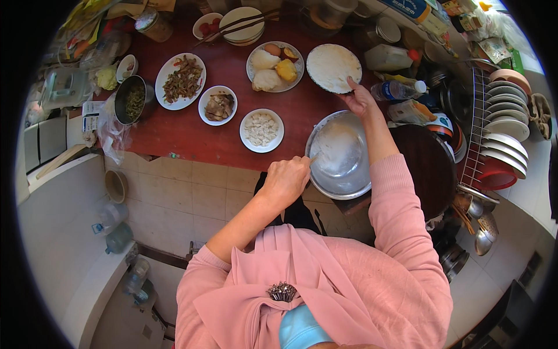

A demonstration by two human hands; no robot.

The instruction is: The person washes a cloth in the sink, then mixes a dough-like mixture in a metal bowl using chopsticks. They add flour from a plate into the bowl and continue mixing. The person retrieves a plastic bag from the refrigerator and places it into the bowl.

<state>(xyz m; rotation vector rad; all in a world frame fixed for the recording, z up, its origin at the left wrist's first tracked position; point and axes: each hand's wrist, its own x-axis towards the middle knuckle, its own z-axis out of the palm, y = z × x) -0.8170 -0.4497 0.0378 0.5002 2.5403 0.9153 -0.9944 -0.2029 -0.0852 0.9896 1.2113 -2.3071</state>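
A metal basin [362,187] with white powder like flour [335,146] in it sits at the table's front edge. My left hand [287,179] is closed at its left rim, around thin wooden chopsticks [314,159] that are mostly hidden by the fingers. Beyond the basin is a round bowl full of white flour [333,66]. My right hand [361,99] grips that bowl's near right rim, with the thumb on top and the fingers hidden beneath. Left of the basin stands a white bowl [261,149] of pale torn pieces.
On the red table [205,152] are a plate of buns and egg [274,89], a plate of cooked food [162,89], a bowl of brown pieces [218,123] and a dark pot [150,98]. A plastic bottle [396,90], a round dark board [425,170] and a dish rack [473,131] stand right.
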